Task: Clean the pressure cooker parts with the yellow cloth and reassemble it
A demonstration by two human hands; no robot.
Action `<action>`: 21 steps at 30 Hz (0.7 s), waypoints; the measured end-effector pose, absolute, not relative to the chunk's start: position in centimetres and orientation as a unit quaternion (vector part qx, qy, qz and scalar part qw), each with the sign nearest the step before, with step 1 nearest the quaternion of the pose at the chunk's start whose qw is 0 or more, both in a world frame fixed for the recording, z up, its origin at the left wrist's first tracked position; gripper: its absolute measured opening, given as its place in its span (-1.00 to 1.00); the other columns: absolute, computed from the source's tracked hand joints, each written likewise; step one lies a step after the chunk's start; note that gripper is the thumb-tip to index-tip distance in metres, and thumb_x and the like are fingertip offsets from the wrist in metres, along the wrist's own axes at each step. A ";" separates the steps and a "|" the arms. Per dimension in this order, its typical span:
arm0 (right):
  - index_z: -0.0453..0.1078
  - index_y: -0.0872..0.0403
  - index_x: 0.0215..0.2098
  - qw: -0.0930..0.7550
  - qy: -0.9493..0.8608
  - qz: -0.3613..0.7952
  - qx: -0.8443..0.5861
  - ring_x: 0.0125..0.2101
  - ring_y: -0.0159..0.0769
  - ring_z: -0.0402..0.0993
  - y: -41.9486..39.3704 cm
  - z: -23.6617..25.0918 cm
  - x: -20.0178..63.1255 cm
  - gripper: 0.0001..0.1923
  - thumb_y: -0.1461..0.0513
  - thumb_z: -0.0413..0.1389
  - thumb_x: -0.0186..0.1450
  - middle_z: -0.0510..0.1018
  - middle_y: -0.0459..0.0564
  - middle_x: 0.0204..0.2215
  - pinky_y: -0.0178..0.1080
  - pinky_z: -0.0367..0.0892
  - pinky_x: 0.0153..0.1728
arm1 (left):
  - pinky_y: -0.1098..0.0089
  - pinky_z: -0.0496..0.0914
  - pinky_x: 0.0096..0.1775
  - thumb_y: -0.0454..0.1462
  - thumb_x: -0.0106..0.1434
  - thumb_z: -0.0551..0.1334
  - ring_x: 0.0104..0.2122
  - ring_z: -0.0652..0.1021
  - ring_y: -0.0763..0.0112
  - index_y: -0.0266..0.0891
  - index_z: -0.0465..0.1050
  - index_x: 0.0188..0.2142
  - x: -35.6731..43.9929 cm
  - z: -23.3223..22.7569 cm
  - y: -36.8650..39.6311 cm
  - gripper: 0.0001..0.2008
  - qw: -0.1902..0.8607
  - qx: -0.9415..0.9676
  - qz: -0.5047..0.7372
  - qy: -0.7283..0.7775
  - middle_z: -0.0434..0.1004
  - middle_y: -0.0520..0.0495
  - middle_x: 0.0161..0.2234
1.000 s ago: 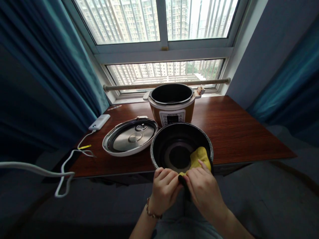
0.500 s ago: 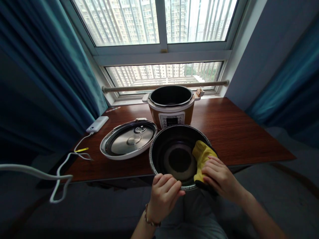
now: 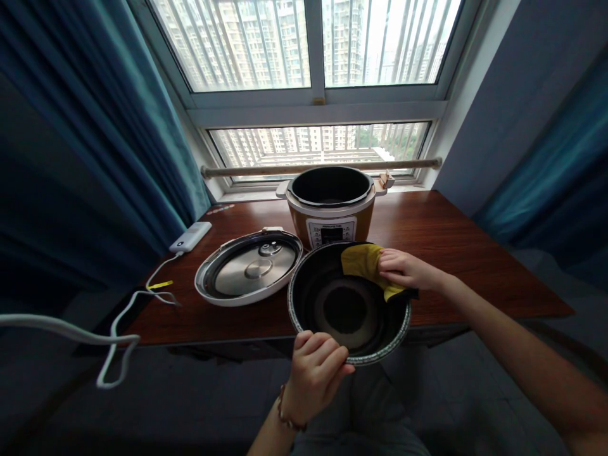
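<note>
A dark round inner pot (image 3: pixel 327 316) is tilted toward me at the table's front edge. My left hand (image 3: pixel 319 373) is closed round its near rim, fingers inside and a bracelet on the wrist. With my right hand (image 3: pixel 403 269) I grip a yellow cloth (image 3: pixel 363 261) with a dark edge, draped over the pot's far right rim and against the inner wall. Behind the pot stands an upright electric pressure cooker (image 3: pixel 332 212), its top uncovered. Its lid (image 3: pixel 251 269) lies upside down to the left, metal side up.
A white power strip or box (image 3: pixel 190 237) sits at the table's left, its white cable (image 3: pixel 116 339) looping off the edge with a yellow tag (image 3: pixel 160 285). The wooden table (image 3: pixel 456 253) extends right. A window rail (image 3: pixel 247 171) and blue curtains (image 3: pixel 156 126) border it.
My right hand has slid the yellow cloth from the pot's near right rim up and away to its far right rim. My left hand keeps its hold on the near rim.
</note>
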State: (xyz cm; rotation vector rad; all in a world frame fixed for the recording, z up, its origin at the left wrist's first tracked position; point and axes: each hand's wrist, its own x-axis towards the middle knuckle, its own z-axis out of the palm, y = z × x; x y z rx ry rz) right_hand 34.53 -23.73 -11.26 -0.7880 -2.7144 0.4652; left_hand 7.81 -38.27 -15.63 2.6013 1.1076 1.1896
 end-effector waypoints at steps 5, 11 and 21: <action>0.42 0.09 -0.32 0.079 -0.959 0.141 -0.234 -0.25 -0.35 0.34 -19.5 -10.5 32.1 -0.79 0.15 0.02 0.28 0.49 -0.04 -0.37 -0.30 0.17 -0.11 | 0.27 0.09 -0.29 -0.17 0.33 -0.04 -0.42 0.39 0.40 -0.24 0.38 -0.41 7.8 -15.8 -38.3 -0.68 0.051 0.848 0.385 0.361 0.43 0.00 -0.55; 0.33 0.03 0.00 0.012 -0.980 -0.005 -0.199 -0.05 -0.20 0.28 -17.9 -10.6 28.6 -0.52 0.15 0.22 0.11 0.47 0.01 -0.10 -0.17 0.06 -0.03 | 0.27 0.11 -0.26 -0.15 0.34 -0.05 -0.41 0.40 0.40 -0.23 0.39 -0.43 7.9 -15.8 -38.5 -0.65 0.040 0.843 0.386 0.373 0.43 0.00 -0.55; 0.48 0.05 -0.32 -0.086 -0.933 -0.111 -0.330 -0.20 -0.28 0.35 -21.1 -11.7 28.9 -0.75 0.38 -0.03 0.25 0.55 0.00 -0.29 -0.21 0.09 -0.17 | 0.29 0.17 -0.22 -0.13 0.33 -0.02 -0.37 0.42 0.38 -0.23 0.40 -0.39 7.5 -15.7 -38.1 -0.67 0.013 0.842 0.384 0.378 0.43 -0.01 -0.53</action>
